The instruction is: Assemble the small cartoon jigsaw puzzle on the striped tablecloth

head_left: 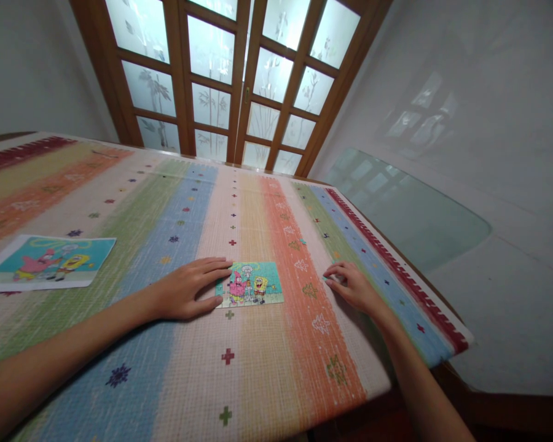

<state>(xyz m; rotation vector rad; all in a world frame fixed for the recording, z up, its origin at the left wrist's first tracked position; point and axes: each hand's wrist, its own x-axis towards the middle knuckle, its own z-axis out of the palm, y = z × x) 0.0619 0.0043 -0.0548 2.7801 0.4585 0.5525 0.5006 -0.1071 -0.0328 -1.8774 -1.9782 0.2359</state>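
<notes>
A small jigsaw puzzle (253, 285) with cartoon figures on a teal ground lies flat near the middle of the table, its pieces fitted together. My left hand (188, 288) rests at its left side, fingers stretched out and fingertips touching its left edge. Off to the right of the puzzle, my right hand (352, 287) is low over the cloth with thumb and index finger brought together. Whatever may be between those fingertips is too small to make out. A tiny teal puzzle piece (303, 242) lies on the cloth, up and left of my right hand.
A printed sheet (50, 263) with the same cartoon picture lies at the left. The striped tablecloth (258, 368) covers the table, whose right edge runs close by my right arm. Wooden doors with frosted panes (212, 52) stand beyond, and a white wall (511, 184) is at the right.
</notes>
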